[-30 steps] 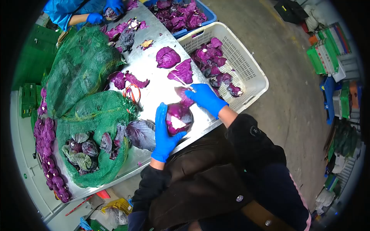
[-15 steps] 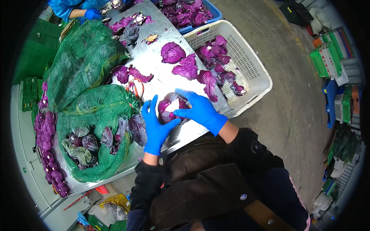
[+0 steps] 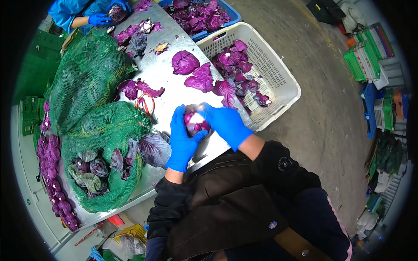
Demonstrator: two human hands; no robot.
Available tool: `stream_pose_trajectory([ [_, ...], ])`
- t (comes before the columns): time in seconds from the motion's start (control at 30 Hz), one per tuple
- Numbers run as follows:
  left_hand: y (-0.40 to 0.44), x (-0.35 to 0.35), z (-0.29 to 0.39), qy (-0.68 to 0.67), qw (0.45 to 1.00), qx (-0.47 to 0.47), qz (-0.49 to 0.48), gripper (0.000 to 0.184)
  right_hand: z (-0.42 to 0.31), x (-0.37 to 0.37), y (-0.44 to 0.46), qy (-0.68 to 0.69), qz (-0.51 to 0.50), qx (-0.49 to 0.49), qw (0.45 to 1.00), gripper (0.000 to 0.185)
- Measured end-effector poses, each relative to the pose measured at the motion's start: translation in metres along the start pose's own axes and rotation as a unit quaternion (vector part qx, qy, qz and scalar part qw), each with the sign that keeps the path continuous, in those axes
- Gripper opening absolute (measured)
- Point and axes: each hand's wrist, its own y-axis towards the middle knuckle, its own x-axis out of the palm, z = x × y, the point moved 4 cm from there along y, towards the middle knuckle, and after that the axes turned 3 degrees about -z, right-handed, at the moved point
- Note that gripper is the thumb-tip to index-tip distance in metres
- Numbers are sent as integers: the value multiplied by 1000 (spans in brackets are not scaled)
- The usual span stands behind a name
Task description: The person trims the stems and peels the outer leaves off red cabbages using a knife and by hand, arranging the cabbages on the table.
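A red cabbage [image 3: 194, 123] with a pale cut patch on top rests on the metal table near its front edge. My left hand [image 3: 183, 138], in a blue glove, is wrapped around the cabbage's left and near side. From the right, my right hand [image 3: 224, 124] bends over the top with its fingers closed. Motion blurs its fingertips, and whatever they grip is hidden. Loose purple leaves [image 3: 200, 78] lie beyond the cabbage. To its left is a dark outer leaf [image 3: 155, 149], close to my left wrist.
Green mesh sacks [image 3: 102, 119] of cabbages fill the left side; trimmed cabbages [image 3: 50, 161] line the far-left edge. A white crate [image 3: 278, 69] and a blue crate [image 3: 235, 15] of leaves stand right of the table. At upper left, a co-worker's gloved hands [image 3: 100, 19] hold a cabbage.
My left hand has closed in around the cabbage. The right fingers have shifted over its top, and the thin edge seen by them earlier is hidden. The co-worker's cabbage now shows more fully.
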Motion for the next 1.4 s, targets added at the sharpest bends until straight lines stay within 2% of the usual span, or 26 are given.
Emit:
stream_pose_trajectory([
  [0.03,-7,2,10,28,1000,7,-5,102,12,-3,10,98,45,-8,994,53],
  [0.07,-16,1,23,68,997,38,0,101,22,-20,28,75,-47,162,983,57],
  [0.1,-19,0,32,109,991,74,2,101,25,-16,33,174,-77,167,967,59],
  [0.17,-23,-3,-1,-25,998,40,29,99,10,-3,37,73,-7,63,995,52],
  [0.23,-34,-16,-11,-88,996,-15,5,100,20,12,47,159,20,54,986,48],
  [0.3,-48,-20,-22,-82,997,6,4,102,52,27,57,224,34,175,958,38],
  [0.33,-52,-17,-31,-154,987,-24,24,102,59,34,62,207,114,183,954,45],
  [0.37,-55,-14,-38,-226,971,-55,46,101,69,42,62,205,110,182,955,45],
  [0.43,-52,-12,-33,-269,958,-80,60,100,23,4,43,85,93,180,975,61],
  [0.57,-40,-11,-27,-227,970,-52,70,99,-47,-6,6,19,-74,70,995,88],
  [0.63,-36,-11,-18,-181,979,-50,76,98,-51,-1,2,1,-103,69,992,86],
  [0.73,-32,-9,-12,-101,993,-18,65,98,-32,-4,3,57,-69,88,992,65],
  [0.83,-27,-8,-5,-36,998,18,58,99,-17,-5,-1,53,-42,98,993,57],
  [0.87,-26,-9,-5,-61,997,6,51,99,-16,-6,-4,65,-51,104,991,45],
  [0.9,-27,-10,-6,-85,995,-9,44,99,-12,-5,-4,66,-51,103,991,45],
  [0.97,-29,-13,-12,-136,989,-25,42,96,10,1,-3,199,20,64,978,31],
  [1.0,-31,-15,-24,-236,969,-53,46,95,35,15,2,291,45,44,955,21],
  [1.03,-32,-17,-30,-335,937,-79,50,94,46,9,0,367,11,110,923,21],
  [1.07,-34,-19,-34,-413,900,-132,39,93,59,0,0,225,6,131,966,23],
  [1.13,-33,-23,-34,-405,904,-132,41,92,57,-17,-2,-71,-12,135,988,37],
  [1.17,-33,-23,-34,-394,911,-115,35,92,42,-20,-4,-70,-14,135,988,37],
  [1.23,-34,-18,-45,-348,932,-95,38,92,4,-18,1,119,53,81,988,57],
  [1.3,-32,-20,-45,-299,951,-70,39,92,-24,-8,8,181,24,-30,983,66],
  [1.33,-31,-20,-44,-352,931,-95,29,93,-27,-5,16,149,-1,-56,987,63],
  [1.37,-31,-20,-43,-403,907,-121,21,93,-22,-5,27,149,0,-55,987,63],
  [1.4,-31,-23,-41,-402,907,-122,20,93,-17,1,38,187,-69,-46,979,60],
])
